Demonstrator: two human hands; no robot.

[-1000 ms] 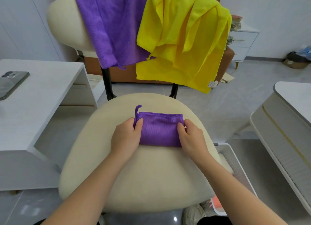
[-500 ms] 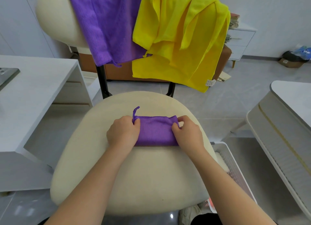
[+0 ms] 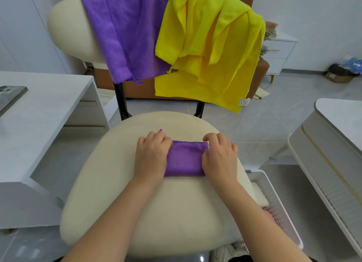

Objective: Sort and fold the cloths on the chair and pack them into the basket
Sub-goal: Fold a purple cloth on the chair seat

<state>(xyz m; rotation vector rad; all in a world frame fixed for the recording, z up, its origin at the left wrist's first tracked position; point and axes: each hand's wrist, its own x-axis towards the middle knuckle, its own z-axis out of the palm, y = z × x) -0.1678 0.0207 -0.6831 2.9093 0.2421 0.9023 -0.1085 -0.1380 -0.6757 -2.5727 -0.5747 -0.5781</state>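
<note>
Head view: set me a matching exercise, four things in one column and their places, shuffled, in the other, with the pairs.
1 folded purple cloth
2 yellow cloth
3 phone
4 basket

A draped over the backrest
B on the floor beside the seat
C on the desk
D on the seat

Pairs: 1-D, 2-A, 3-C, 4-B.

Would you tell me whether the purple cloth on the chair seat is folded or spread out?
Folded: the purple cloth is a compact rectangle on the seat, left hand and right hand gripping its ends.
</note>
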